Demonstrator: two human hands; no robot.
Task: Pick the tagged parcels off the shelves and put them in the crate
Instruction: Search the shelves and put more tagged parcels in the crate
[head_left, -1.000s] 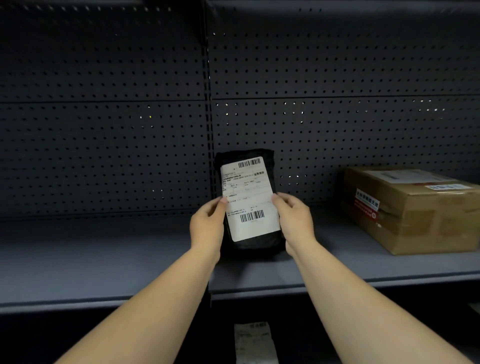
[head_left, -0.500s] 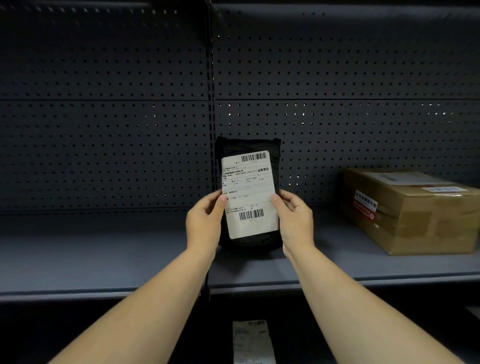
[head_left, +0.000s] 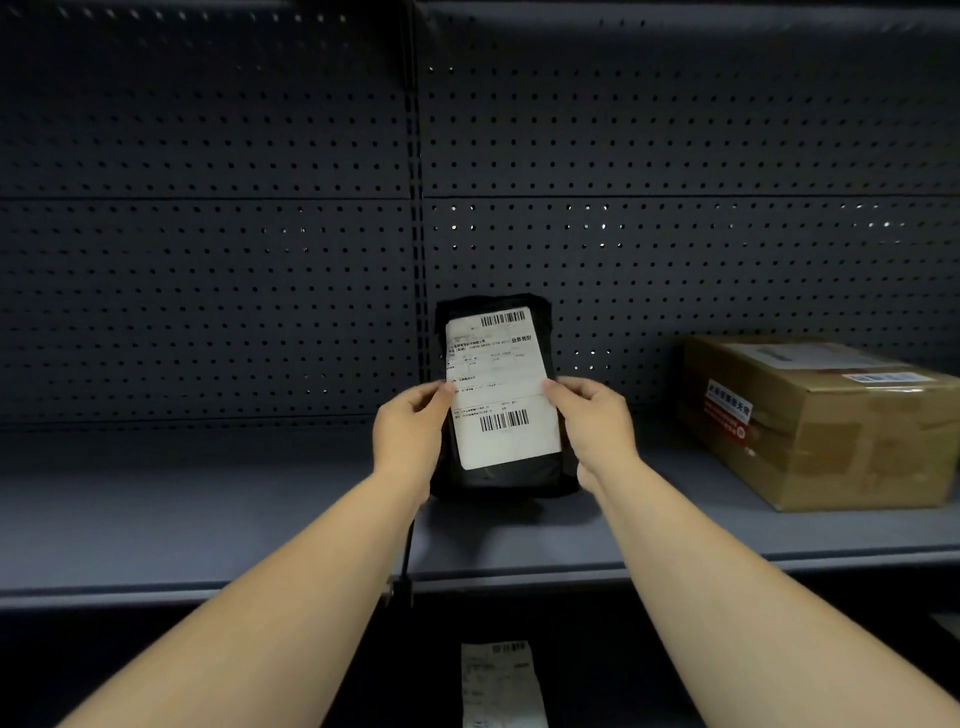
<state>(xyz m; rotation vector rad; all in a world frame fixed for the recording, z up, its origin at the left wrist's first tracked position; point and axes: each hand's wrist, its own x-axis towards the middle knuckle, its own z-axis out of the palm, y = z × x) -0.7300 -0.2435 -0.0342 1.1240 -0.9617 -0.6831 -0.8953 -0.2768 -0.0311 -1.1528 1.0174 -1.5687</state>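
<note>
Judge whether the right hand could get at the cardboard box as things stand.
Probably not yet: the right hand grips the black parcel. Otherwise the shelf toward the cardboard box looks clear.

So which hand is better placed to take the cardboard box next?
The right hand: the cardboard box sits on its side of the shelf. Both hands grip the black parcel.

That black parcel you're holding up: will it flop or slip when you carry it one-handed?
The black parcel looks like a soft plastic bag, so it may sag. Its glossy wrap could be slippery. Both the left hand and the right hand pinch its sides with ease, so it is probably light.
</note>
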